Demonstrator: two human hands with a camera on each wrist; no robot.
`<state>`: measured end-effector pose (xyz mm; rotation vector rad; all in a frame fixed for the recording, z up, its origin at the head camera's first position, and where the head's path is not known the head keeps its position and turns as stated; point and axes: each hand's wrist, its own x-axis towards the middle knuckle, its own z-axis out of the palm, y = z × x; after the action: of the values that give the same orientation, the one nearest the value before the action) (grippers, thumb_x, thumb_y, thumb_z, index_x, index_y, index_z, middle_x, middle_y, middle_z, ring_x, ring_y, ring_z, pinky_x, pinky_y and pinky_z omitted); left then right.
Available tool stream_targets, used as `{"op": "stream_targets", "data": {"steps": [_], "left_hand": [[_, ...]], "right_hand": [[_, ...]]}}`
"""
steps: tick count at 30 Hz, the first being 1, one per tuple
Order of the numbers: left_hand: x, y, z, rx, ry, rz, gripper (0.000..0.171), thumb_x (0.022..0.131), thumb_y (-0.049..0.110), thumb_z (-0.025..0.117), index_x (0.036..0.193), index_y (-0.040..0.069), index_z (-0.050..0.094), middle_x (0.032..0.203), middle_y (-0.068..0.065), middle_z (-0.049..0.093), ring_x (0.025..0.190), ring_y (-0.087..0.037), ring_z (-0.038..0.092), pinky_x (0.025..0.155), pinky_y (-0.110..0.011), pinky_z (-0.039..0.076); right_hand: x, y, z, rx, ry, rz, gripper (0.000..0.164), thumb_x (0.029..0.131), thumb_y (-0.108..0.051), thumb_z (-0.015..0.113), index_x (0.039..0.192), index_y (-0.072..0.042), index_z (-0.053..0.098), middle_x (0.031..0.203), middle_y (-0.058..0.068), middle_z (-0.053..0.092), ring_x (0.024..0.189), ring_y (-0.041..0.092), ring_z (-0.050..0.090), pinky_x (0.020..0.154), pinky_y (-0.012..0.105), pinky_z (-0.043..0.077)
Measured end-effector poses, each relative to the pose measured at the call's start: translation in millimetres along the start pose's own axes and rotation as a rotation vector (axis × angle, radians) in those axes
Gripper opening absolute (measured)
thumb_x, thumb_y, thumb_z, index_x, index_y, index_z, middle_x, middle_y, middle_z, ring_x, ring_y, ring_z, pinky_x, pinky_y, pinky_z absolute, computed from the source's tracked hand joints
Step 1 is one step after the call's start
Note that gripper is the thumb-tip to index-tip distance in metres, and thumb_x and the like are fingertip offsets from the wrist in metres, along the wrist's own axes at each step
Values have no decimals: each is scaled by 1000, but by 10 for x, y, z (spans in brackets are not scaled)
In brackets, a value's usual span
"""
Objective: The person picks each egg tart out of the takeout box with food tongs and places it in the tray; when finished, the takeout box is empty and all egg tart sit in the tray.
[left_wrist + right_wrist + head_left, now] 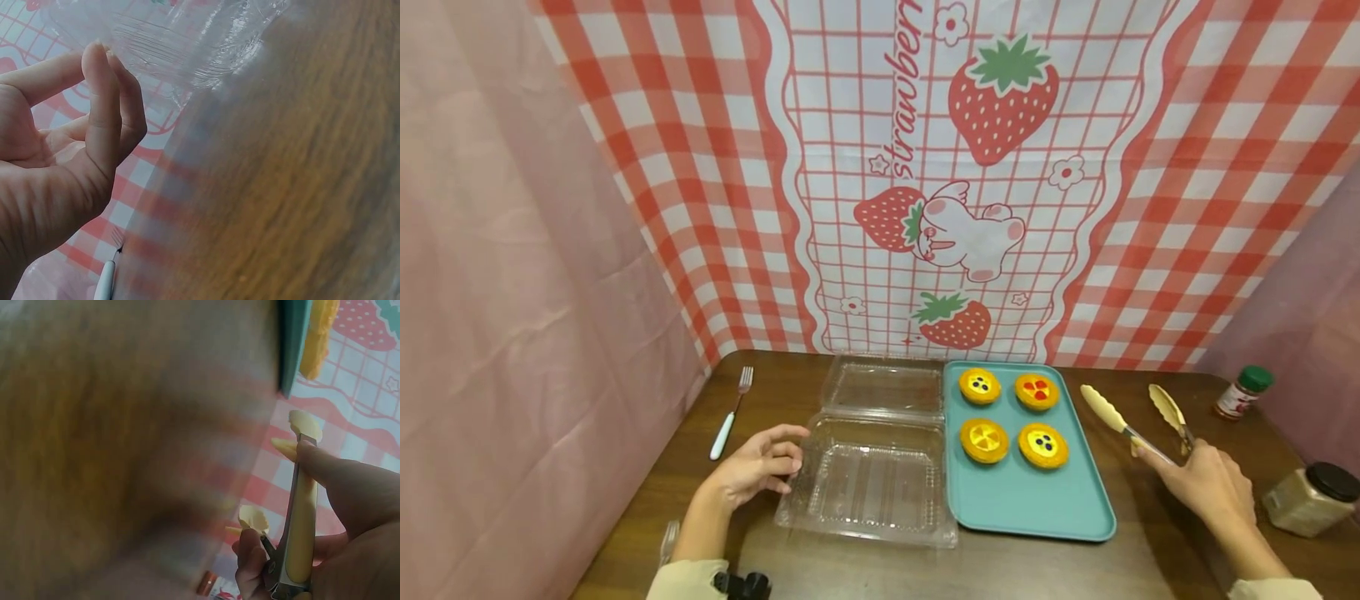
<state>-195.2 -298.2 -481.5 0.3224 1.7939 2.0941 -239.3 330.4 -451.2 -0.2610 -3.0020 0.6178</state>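
My right hand grips metal tongs with cream scoop-shaped tips, their arms spread apart, to the right of a teal tray. Four places on that tray hold small tarts: two with dark dots, the back left tart and the front right tart, one red-topped tart and one tart with yellow wedges. A clear plastic clamshell box lies with its lid back, left of the tray. Beside its left edge is my left hand, fingers loosely bent; whether they touch the box is unclear.
A white-handled fork lies at the left, and another fork shows partly behind my left forearm. At the right stand a green-capped shaker and a black-lidded jar. A checked strawberry cloth hangs behind the table.
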Motion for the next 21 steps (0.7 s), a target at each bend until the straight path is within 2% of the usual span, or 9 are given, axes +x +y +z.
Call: {"op": "stream_targets", "data": {"steps": [7, 10, 15, 19, 21], "left_hand": [[-16, -13, -9, -5, -3, -9, 54, 89, -9, 60, 136, -14, 34, 89, -3, 59, 72, -10, 59, 57, -25, 57], [-24, -14, -19, -10, -17, 4, 51, 90, -9, 59, 135, -12, 37, 89, -3, 59, 72, -10, 59, 57, -25, 58], [-20, -26, -39, -16, -40, 27, 48, 90, -10, 58, 134, -10, 39, 89, -3, 59, 73, -10, 59, 58, -24, 58], [-18, -31, -50, -21, -49, 37, 47, 90, -12, 57, 134, -9, 40, 89, -3, 59, 73, -10, 59, 58, -24, 58], [-17, -33, -51, -25, -49, 39, 48, 89, -11, 57, 134, -10, 40, 89, -3, 59, 73, -10, 60, 58, -24, 58]], "right_hand": [[-7, 5, 79, 11, 25, -9, 81, 83, -60, 69, 96, 19, 54, 80, 36, 56, 75, 55, 57, 54, 56, 46], [-32, -6, 75, 3, -2, 10, 86, 81, -63, 69, 100, 19, 54, 84, 39, 56, 76, 57, 56, 54, 56, 46], [-87, -36, 39, -35, -79, 91, 91, 75, -79, 63, 90, 11, 59, 79, 33, 57, 64, 44, 57, 46, 49, 44], [-139, -68, 40, -56, -95, 61, 82, 76, -79, 61, 77, 3, 58, 68, 22, 55, 58, 34, 55, 43, 44, 44], [-150, -73, 57, -69, -97, 48, 84, 77, -79, 60, 79, 5, 57, 68, 23, 55, 57, 34, 55, 44, 44, 45]]}}
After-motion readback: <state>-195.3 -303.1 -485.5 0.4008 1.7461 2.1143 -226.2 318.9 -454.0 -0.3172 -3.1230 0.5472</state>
